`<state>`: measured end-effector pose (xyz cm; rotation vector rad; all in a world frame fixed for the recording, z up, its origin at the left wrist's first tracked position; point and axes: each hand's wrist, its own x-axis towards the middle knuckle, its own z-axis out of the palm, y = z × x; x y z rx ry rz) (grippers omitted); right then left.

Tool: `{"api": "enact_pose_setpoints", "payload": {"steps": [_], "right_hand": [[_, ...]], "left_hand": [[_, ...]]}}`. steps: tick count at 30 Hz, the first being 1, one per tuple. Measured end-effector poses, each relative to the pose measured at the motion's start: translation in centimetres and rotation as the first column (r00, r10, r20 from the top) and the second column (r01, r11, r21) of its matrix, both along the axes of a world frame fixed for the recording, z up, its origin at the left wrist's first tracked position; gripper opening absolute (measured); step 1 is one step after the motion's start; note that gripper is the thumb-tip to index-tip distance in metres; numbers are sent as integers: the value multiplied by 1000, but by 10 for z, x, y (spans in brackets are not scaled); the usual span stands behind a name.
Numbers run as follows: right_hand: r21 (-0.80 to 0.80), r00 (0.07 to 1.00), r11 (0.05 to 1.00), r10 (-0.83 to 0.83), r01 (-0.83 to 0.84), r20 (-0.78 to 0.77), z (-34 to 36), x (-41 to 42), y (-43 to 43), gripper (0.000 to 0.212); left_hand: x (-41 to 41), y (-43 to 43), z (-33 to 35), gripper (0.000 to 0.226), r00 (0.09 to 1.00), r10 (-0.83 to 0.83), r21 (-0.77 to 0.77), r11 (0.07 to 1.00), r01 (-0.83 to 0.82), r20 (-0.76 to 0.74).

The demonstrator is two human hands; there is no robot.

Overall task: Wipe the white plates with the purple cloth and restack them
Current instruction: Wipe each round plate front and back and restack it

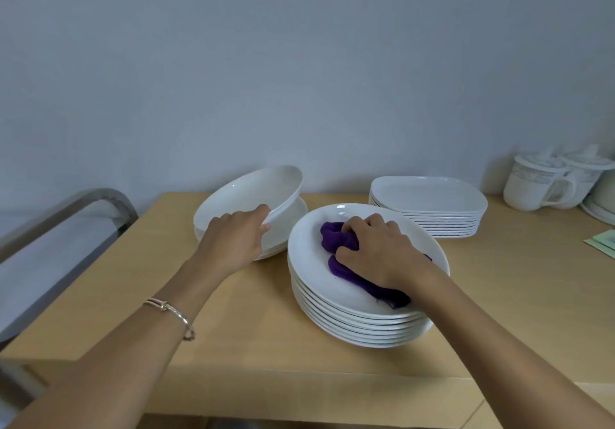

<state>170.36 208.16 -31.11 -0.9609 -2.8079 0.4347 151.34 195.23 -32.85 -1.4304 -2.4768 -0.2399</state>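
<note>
A metal rail [66, 215] curves at the far left beside the table [233, 329]; at the back right stand a stack of square plates [429, 209], then white mugs [539, 185] and green paper [602, 242], all apart from the hands; the left hand [233, 239] grips the near rim of a tilted plate [246, 192], fingers curled over it, above a low stack [296, 215]; the right hand [379, 249] clutches the bunched purple cloth [336, 239], pressing it on the top plate of the tall round stack [359, 325]; the table is pale wood, set against a plain grey-blue wall [299, 62].
</note>
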Motion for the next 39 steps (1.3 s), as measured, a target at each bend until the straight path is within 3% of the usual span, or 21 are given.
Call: {"api": "enact_pose_setpoints", "payload": {"steps": [9,12,16,21,25,28,30,32,35,37,39], "right_hand": [[-11,999,1000,-1,1,-32,-2,1,0,42],[-13,999,1000,1,-2,-32,-2,2,0,42],[-18,999,1000,3,-4,-36,-3,2,0,42],[-20,999,1000,4,-5,-32,-3,1,1,42],[-27,1000,1000,15,-16,-20,-3,2,1,42],[-86,999,995,45,-44,6,2,3,4,41],[-125,997,990,71,-67,27,7,7,8,42],[-103,995,992,85,-79,56,11,14,10,45],[-52,983,994,104,-97,151,17,28,11,56],[-96,966,988,138,-119,218,23,38,10,62],[-153,944,972,211,-176,253,29,47,7,63]], "left_hand": [[-7,2,-17,11,997,-9,-198,980,-7,-81],[-8,4,-14,11,999,-20,-225,974,13,-32],[-7,5,-10,40,997,-8,-273,962,28,75],[-2,7,-7,33,982,19,-329,943,44,185],[5,5,-7,41,967,52,-364,930,43,248],[12,-3,-9,52,935,32,-219,974,50,354],[24,-11,-3,52,849,-42,61,998,12,527],[41,-19,3,58,719,-179,271,962,-14,672],[65,-30,4,100,600,-276,273,957,98,751],[75,-30,1,126,595,-276,224,961,162,755],[82,-27,1,131,600,-288,208,957,201,746]]}}
